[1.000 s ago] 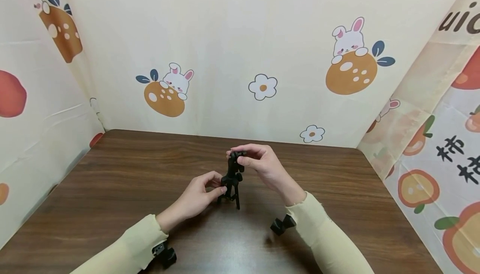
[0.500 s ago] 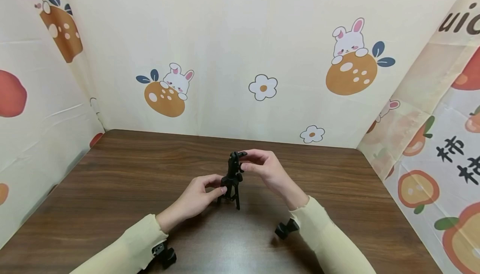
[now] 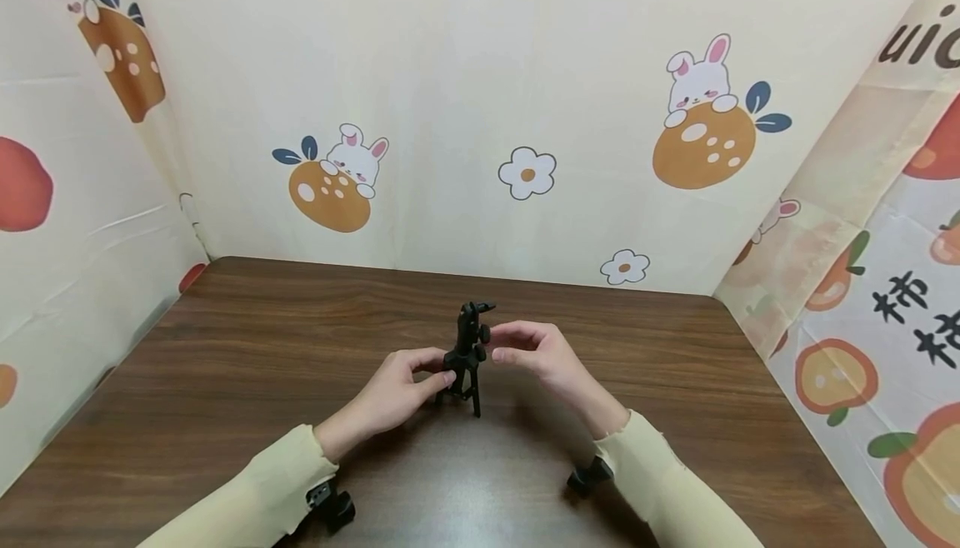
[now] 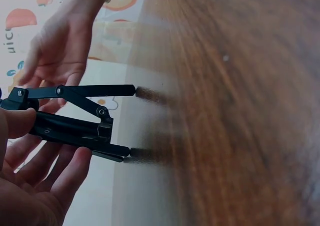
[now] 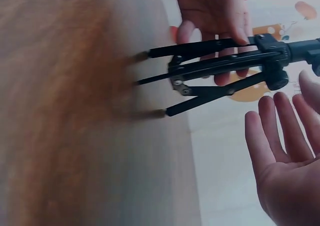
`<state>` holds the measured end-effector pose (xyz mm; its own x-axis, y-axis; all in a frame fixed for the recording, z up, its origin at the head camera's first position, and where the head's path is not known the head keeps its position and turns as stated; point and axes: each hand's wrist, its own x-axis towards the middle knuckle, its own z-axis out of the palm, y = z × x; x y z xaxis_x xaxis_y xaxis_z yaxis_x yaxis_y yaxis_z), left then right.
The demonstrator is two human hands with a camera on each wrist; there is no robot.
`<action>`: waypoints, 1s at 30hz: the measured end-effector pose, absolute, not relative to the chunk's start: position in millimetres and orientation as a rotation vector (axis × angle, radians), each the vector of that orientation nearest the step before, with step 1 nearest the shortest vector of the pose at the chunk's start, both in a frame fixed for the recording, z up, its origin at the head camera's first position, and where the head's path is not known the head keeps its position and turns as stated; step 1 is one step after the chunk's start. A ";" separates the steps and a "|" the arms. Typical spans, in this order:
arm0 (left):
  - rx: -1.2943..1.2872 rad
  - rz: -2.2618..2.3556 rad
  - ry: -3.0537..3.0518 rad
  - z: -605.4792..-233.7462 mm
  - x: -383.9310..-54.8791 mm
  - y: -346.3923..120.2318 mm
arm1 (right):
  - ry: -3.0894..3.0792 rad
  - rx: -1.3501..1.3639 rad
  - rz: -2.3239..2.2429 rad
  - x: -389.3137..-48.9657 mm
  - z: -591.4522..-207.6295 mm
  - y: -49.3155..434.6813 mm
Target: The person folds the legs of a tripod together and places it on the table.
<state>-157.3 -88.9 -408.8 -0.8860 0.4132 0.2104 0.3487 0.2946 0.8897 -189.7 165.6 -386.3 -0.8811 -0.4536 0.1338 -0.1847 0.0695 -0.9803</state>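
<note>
A small black tripod (image 3: pixel 466 340) stands upright on the brown wooden table (image 3: pixel 300 315), its short legs spread. From its left side my left hand (image 3: pixel 397 391) holds it, thumb and fingers around the upper part of the legs. The left wrist view shows the thumb on the tripod's hub and the fingers (image 4: pixel 75 173) along a leg. My right hand (image 3: pixel 546 358) hovers just right of the knobs on the column. Its fingers are loosely bent and hold nothing; in the right wrist view that palm (image 5: pixel 295 181) faces up beside the tripod legs (image 5: pixel 200 98).
Behind the table hangs a cream cloth (image 3: pixel 450 73) printed with rabbits, oranges and flowers. More printed cloth (image 3: pixel 832 365) borders the right side, and a white one (image 3: pixel 82 281) the left. A black wrist camera (image 3: pixel 330 508) sits under the left sleeve.
My right hand has let go of the tripod's top and moved down and to the right, off it. The tripod and my left hand stay in place.
</note>
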 end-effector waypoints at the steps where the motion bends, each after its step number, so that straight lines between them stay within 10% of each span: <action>1: 0.732 1.676 2.482 -408.5 -157.4 -88.7 | 2.144 -0.630 -1.890 -189.1 -388.5 166.3; 30: 0.703 1.649 2.479 -411.7 -159.7 -87.4 | 2.320 -0.712 -1.431 -164.0 -415.0 150.6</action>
